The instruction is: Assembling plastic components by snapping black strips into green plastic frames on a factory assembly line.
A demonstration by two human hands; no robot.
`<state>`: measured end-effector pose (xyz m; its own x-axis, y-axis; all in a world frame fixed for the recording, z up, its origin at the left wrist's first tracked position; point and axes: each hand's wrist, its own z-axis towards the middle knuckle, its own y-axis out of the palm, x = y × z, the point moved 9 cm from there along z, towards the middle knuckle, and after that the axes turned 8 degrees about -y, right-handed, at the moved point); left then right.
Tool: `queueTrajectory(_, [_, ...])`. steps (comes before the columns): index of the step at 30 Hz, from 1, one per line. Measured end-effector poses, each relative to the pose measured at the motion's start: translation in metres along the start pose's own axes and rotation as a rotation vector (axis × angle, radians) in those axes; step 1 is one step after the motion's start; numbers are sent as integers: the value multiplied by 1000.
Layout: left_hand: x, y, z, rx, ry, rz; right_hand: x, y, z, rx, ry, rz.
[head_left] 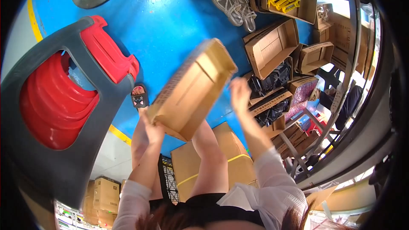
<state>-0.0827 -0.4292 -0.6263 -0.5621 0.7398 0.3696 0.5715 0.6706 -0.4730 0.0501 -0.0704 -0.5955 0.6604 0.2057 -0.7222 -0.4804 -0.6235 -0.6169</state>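
Your left hand (pixel 154 132) grips the near left corner of an open, shallow cardboard box (pixel 187 89), fingers bent around its edge and the thumb at the near end wall. The box is held up in the middle of the scene over the blue floor (pixel 170 21), tilted, with its open side facing you and its long axis running from near left to far right. Your right hand (pixel 240 93) is just beside the box's right side, near the far right corner, with the fingers partly curled and blurred; you cannot tell whether they touch the cardboard. Below the box, by your legs, lies a large carton (pixel 226 145) with a yellow strap (pixel 240 156) across it, and a black plastic crate (pixel 169 181) stands just left of that. Your foot wears a black slipper (pixel 139 99) to the left of the box. Further left is a big moulded piece in red and dark grey plastic (pixel 108 49). On the far side, a pair of silvery sandals (pixel 229 6) sits on the floor, and right of them a carton (pixel 307 10) holds yellow parts (pixel 282 1). Nearer on the right are an open carton (pixel 275 44), a smaller one (pixel 316 57), and cartons filled with black parts (pixel 272 79).
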Motion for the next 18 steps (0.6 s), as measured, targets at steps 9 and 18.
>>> queueTrajectory(9, [33, 19, 13, -7, -156, -475, 160, -63, 129, -36, 175, -918])
queueTrajectory(18, [57, -43, -102, -85, 51, -847, -61, -130, -78, 66, -154, -408])
